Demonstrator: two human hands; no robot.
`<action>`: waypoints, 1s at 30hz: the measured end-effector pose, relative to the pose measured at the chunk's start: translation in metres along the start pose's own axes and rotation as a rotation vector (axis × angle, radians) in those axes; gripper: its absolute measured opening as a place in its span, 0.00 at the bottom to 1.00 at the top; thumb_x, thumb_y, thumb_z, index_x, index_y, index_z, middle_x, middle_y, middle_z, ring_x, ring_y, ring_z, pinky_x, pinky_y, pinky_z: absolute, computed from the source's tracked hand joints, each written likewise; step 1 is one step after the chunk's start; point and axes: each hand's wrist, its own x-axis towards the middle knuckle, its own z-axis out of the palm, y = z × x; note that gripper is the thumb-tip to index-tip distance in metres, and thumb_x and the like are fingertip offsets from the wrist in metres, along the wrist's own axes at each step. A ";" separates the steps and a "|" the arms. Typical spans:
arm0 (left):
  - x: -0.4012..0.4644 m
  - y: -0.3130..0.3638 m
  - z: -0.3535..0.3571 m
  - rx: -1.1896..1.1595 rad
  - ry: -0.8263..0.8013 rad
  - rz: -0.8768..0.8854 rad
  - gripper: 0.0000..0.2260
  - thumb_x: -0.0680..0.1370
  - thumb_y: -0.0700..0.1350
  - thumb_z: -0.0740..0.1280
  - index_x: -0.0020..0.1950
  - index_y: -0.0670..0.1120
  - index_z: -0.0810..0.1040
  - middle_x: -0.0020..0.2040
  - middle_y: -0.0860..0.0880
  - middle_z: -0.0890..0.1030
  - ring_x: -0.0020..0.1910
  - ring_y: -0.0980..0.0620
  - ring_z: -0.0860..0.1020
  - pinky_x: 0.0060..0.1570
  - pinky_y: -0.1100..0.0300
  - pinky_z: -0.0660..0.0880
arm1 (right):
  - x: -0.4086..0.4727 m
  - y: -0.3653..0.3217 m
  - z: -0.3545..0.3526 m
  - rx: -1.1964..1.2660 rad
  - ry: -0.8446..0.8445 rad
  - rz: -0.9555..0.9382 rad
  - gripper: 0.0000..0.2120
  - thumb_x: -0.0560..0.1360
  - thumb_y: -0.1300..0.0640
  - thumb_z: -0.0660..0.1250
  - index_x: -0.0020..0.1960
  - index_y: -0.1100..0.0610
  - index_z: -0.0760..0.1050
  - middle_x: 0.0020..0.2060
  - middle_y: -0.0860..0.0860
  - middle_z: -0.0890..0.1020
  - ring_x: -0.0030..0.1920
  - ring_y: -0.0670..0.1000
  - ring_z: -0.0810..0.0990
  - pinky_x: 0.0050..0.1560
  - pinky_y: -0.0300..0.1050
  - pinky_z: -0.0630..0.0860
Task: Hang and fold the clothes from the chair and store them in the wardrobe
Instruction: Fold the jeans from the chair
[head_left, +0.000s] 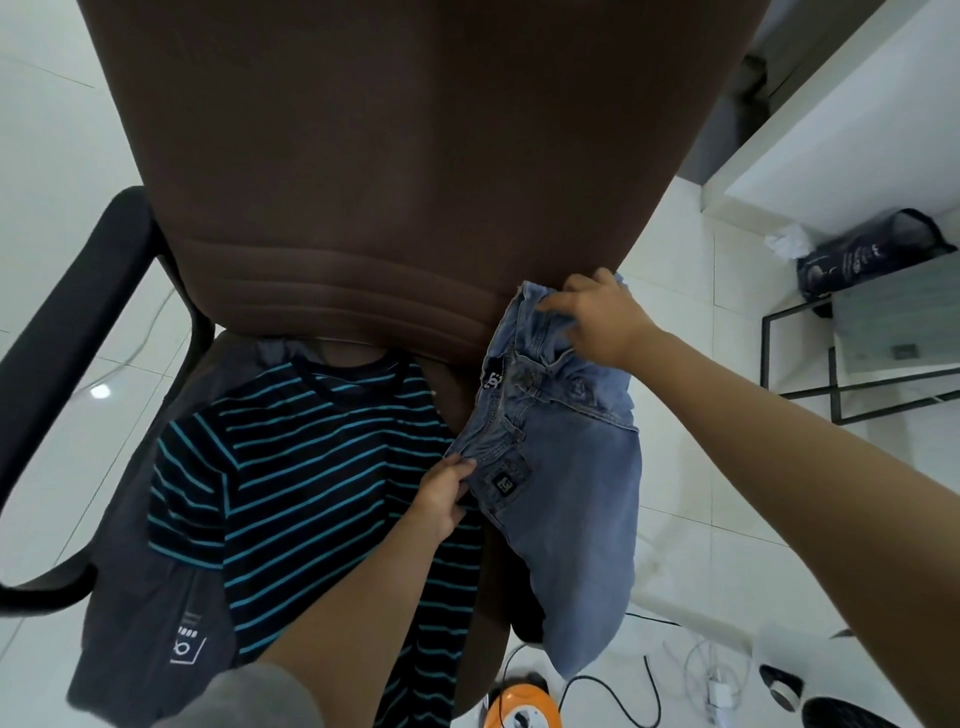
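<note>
Fingers of the left hand (445, 488) pinch the waistband of the blue jeans (566, 467) near a small dark label; fingers of the right hand (597, 312), farther off, curl round the far end of the same waistband. Jeans hang between the two hands at the right edge of the chair seat, legs trailing down toward the floor.

Nearest, low left: grey garment (150, 613) with a white printed mark, spread on the seat and partly under the striped t-shirt (311, 467), which lies flat, collar toward the brown chair back (363, 156).

Progress, judged: early. Jeans only being picked up; nothing folded or hung that can be seen. T-shirt and grey garment untouched on the chair. At least three pieces left to process, then storage.

Not visible: wardrobe, hangers. Grey garment's type unclear, since it is partly covered and cut by the near sleeve. Possibly more cloth under the t-shirt near the collar; cannot tell. Lower jeans legs overlap cables (639, 691) and an orange object (524, 706), cut off at the frame edge. Dark bag (872, 254) far right, contents unreadable.
</note>
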 end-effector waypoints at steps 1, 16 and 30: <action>-0.001 0.001 0.000 -0.017 -0.006 -0.006 0.23 0.79 0.42 0.63 0.73 0.48 0.64 0.72 0.48 0.67 0.73 0.47 0.62 0.72 0.46 0.53 | 0.000 0.001 0.001 0.006 -0.003 -0.008 0.24 0.73 0.63 0.62 0.68 0.48 0.72 0.55 0.56 0.74 0.53 0.61 0.69 0.56 0.54 0.70; -0.074 0.009 -0.004 0.198 0.230 0.672 0.17 0.70 0.30 0.69 0.42 0.51 0.70 0.50 0.41 0.79 0.45 0.43 0.78 0.46 0.46 0.77 | -0.064 0.011 -0.040 0.112 0.053 0.194 0.26 0.73 0.56 0.67 0.70 0.51 0.65 0.52 0.62 0.79 0.50 0.62 0.77 0.51 0.55 0.77; -0.358 -0.051 0.044 0.341 -0.112 1.296 0.15 0.67 0.36 0.75 0.40 0.57 0.81 0.43 0.50 0.79 0.39 0.45 0.75 0.49 0.38 0.77 | -0.332 -0.049 -0.156 0.319 0.852 0.147 0.22 0.70 0.70 0.66 0.63 0.61 0.75 0.50 0.63 0.77 0.51 0.64 0.76 0.52 0.50 0.71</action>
